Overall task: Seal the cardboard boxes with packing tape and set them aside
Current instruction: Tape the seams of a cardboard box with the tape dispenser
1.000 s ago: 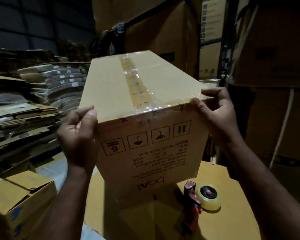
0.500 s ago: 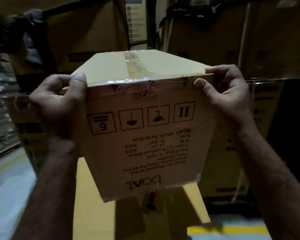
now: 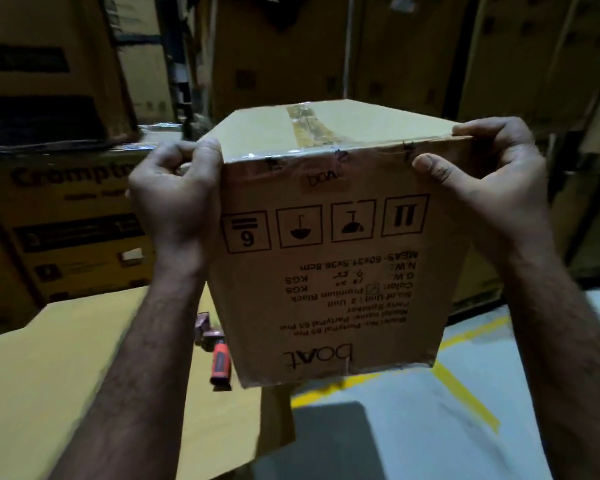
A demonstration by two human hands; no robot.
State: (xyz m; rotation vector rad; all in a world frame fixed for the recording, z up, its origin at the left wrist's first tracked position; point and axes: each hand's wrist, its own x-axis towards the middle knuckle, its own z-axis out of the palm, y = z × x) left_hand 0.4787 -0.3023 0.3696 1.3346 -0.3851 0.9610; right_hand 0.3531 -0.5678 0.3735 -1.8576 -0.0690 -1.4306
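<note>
A warehouse: tall stacks of printed cartons all round and yellow lines painted on the floor

Stacked cartons block ahead; floor beneath the box lies open.

The cardboard box is tan-brown, and its near face is printed in black with four square-framed handling symbols, lines of upside-down text and a logo. A clear, glossy tape strip shines on its paler top. The tape dispenser has a red-orange handle; its blurred head is perhaps dark maroon. The work surface is yellow-tan, and the floor is grey with yellow stripes.
</note>
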